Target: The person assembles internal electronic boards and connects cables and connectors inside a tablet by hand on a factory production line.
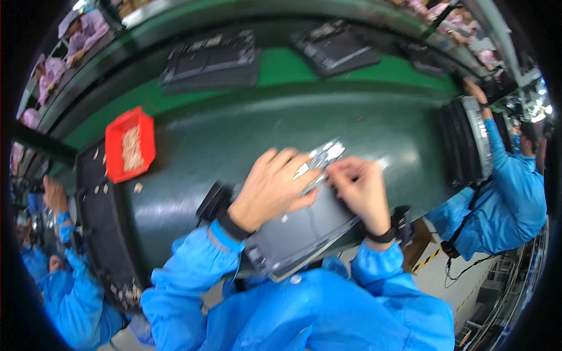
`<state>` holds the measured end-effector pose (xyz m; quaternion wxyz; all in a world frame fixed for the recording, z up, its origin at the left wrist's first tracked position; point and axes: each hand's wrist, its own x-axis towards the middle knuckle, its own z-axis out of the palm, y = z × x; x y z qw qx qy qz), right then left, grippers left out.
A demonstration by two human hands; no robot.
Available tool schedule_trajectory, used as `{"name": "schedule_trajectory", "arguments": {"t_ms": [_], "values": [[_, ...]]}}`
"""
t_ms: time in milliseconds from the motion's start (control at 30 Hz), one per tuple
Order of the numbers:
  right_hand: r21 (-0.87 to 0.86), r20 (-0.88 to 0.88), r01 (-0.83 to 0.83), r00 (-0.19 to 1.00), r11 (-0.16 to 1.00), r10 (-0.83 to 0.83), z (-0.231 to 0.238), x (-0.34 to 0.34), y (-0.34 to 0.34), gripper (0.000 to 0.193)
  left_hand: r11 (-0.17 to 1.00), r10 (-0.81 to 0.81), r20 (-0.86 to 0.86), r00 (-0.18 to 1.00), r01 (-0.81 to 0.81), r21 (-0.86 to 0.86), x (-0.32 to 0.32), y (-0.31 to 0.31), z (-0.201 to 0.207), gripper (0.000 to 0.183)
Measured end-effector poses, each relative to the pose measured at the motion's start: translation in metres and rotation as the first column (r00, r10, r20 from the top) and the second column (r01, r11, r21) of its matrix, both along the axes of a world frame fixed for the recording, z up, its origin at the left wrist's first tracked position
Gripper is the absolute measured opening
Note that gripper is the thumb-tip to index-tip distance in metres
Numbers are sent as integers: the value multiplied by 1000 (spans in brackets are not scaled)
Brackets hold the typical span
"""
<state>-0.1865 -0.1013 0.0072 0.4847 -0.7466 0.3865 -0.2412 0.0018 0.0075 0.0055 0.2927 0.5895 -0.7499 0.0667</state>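
Note:
A dark grey flat electronic panel (304, 225), like a laptop or display casing, lies slanted at the near edge of the green table. Its far end carries a shiny silver, foil-like part (329, 151). My left hand (274, 186) rests across the panel with its fingers stretched out over the silver part. On the other side, my right hand (362, 192) pinches thumb and fingers together at the edge of that silver part. Whatever is between those fingertips is too small to make out. A dark band with a small box sits on each of my wrists.
A red bin (130, 145) of small pale pieces stands at left beside a long black tray (105, 216). Similar dark panels (213, 61) lie on the green belt beyond. Upright panels (465, 140) are stacked at right, near a co-worker in blue (518, 181).

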Motion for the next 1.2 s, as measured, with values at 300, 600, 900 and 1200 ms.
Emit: {"name": "schedule_trajectory", "arguments": {"t_ms": [300, 600, 900, 1200], "values": [[44, -18, -33, 999, 998, 34, 3, 3, 8, 19, 996, 40, -39, 998, -37, 83, -6, 11, 3, 37], [99, -10, -42, 999, 994, 44, -3, 3, -8, 16, 999, 26, -37, 999, -25, 28, 0, 3, -3, 26], [142, -68, 0, 998, 990, 10, 12, 12, 1, 16, 998, 50, -6, 999, -49, 49, 1, 6, -9, 25], [131, -79, 12, 997, 991, -1, 9, 10, 3, 16, 997, 53, -5, 999, -53, 52, 0, 8, -8, 24]]}}
